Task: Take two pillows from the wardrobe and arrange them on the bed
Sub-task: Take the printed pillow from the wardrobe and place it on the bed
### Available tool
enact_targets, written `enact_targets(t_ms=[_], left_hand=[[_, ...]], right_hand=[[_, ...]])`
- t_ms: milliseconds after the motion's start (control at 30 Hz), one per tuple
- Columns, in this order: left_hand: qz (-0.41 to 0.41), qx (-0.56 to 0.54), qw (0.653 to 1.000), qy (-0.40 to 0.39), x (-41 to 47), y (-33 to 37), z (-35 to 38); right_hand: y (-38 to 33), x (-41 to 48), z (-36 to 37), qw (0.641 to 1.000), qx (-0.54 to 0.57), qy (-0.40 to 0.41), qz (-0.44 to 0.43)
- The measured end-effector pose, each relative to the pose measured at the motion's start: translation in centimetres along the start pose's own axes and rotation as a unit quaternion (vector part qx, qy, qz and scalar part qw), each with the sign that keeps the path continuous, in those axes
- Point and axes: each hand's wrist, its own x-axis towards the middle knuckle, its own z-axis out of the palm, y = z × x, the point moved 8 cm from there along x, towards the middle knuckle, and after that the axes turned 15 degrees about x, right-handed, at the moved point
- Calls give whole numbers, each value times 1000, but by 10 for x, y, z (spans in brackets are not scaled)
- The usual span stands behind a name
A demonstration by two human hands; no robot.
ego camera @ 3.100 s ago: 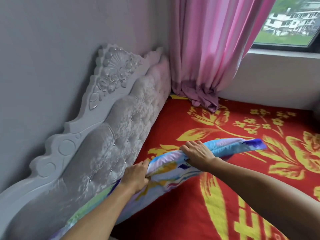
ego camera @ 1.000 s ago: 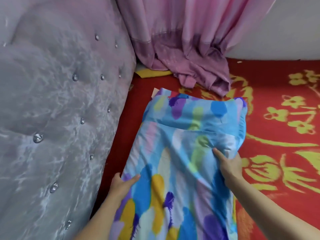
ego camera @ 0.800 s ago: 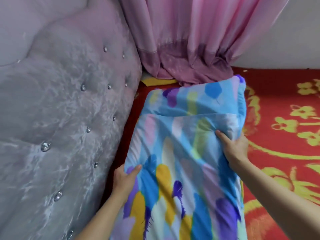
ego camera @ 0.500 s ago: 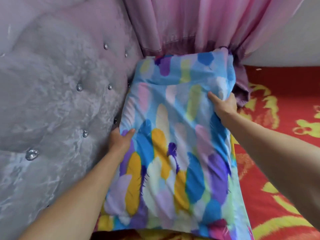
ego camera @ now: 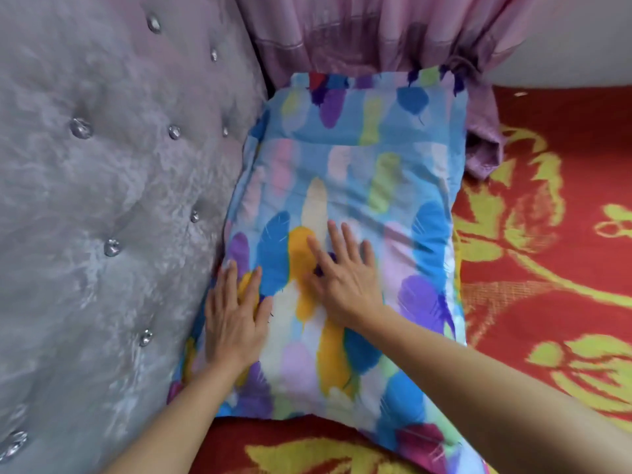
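Note:
A pillow (ego camera: pixel 369 172) in a blue case with coloured feather prints lies flat on the red bed cover (ego camera: pixel 554 254), its long left side against the padded headboard and its far end under the curtain hem. My left hand (ego camera: pixel 232 316) rests flat on the pillow's near left part, fingers spread. My right hand (ego camera: pixel 345 271) lies flat on its middle, palm down, fingers apart. Neither hand grips the fabric. At the bottom right, more feather-print fabric (ego camera: pixel 441 449) pokes out from under my right forearm; I cannot tell if it is a second pillow.
The grey tufted headboard (ego camera: pixel 102 200) with crystal buttons fills the left side. A pink curtain (ego camera: pixel 376 32) hangs at the far end, its bunched hem (ego camera: pixel 482 148) lying beside the pillow's far right corner. A white wall (ego camera: pixel 581 39) stands at the top right.
The pillow went from held by both sides to lying against the headboard and curtain. Both hands let go of its edges and now lie flat on top of it.

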Motion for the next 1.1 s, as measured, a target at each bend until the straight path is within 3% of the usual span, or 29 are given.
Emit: enact_targets(t_ms=[67,233,367,567,767,1100], left_hand=[[-22,-5,999,-33,-25,-12,16],[-48,-1,997,-59,-36,-31,35],[-120,-38,985,-116,-57,-44,45],[-50,30,958,-279,-106,-67,26],[-53,-21,950,-307,-180,-57,-61],[-30,-40,975,-217,-355,-94,-175]], right_hand=[[-5,-35,20,999,-26,-20,-2],[65,-122,-9,995,-78,21,54],[112,-175,-30,979,-14,2,205],[110,-183,-42,960,-21,-81,267],[52,-200,-81,954,-64,-123,265],[-115,-327,-75,975,-83,-122,168]])
